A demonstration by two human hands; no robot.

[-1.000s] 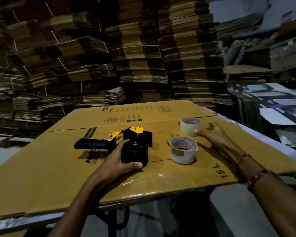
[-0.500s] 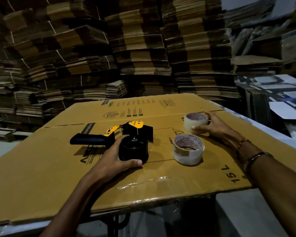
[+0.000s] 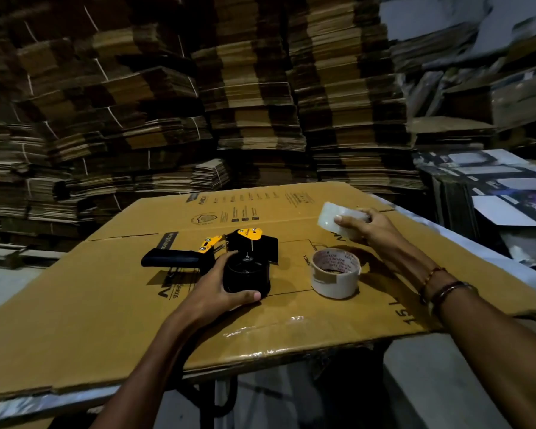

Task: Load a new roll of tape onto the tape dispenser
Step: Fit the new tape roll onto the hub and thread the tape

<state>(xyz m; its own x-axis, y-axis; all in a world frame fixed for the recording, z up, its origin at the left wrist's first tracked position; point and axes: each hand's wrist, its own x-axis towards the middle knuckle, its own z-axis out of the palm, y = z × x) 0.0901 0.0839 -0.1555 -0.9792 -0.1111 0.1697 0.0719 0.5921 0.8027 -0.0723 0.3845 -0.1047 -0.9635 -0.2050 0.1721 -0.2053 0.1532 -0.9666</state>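
A black and yellow tape dispenser [image 3: 239,258] lies on its side on a flattened cardboard sheet [image 3: 106,305], its dark handle pointing left. My left hand [image 3: 220,292] grips the dispenser's black round hub from the near side. My right hand [image 3: 369,226] holds a pale roll of tape [image 3: 330,219] lifted off the cardboard at the far right, tilted on edge. A second tape roll [image 3: 334,277] with a printed cardboard core rests flat on the sheet, right of the dispenser.
The cardboard sheet covers a table whose front edge [image 3: 75,397] shows below it. Tall stacks of flattened cartons [image 3: 245,103] fill the background. More printed sheets and boxes [image 3: 492,193] stand at the right. Bare floor [image 3: 0,283] shows at the left.
My right hand closed on the far tape roll and lifted it off the cardboard, tilting it. My left hand stayed on the dispenser's hub.
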